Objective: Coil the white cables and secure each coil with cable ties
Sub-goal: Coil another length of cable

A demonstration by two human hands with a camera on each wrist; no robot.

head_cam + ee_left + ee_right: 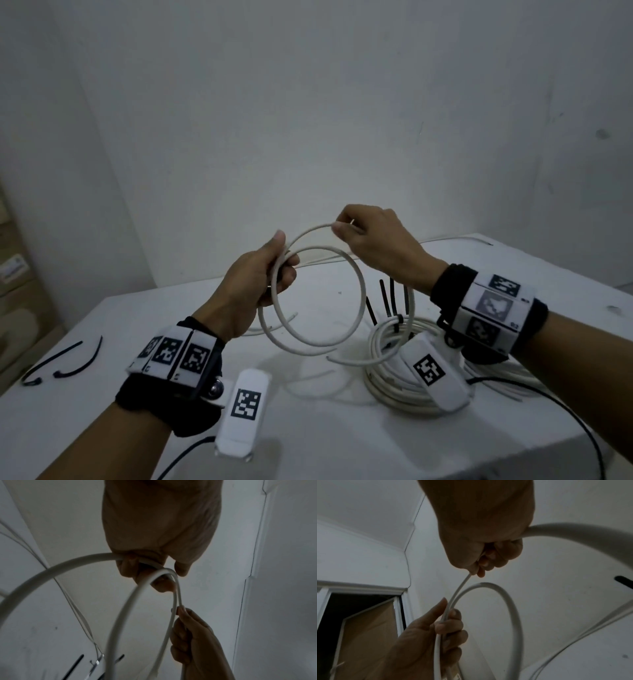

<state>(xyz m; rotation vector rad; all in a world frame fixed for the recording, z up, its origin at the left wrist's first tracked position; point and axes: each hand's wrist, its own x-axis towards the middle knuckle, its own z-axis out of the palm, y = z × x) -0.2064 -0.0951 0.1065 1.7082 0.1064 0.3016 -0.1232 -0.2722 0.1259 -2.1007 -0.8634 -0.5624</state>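
A white cable hangs in two loops above the white table. My left hand grips the loops where they meet, thumb up along them. My right hand pinches the top strand a little to the right of it. The left wrist view shows my left hand curled round the cable, with the right hand pinching below. Seen from the right wrist, my right hand pinches the thin strand, and the thick cable runs off to the right.
A bound white coil lies under my right wrist, black tie tails sticking up from it. Two loose black cable ties lie at the table's left edge. Another white cable runs along the back edge. Boxes stand at left.
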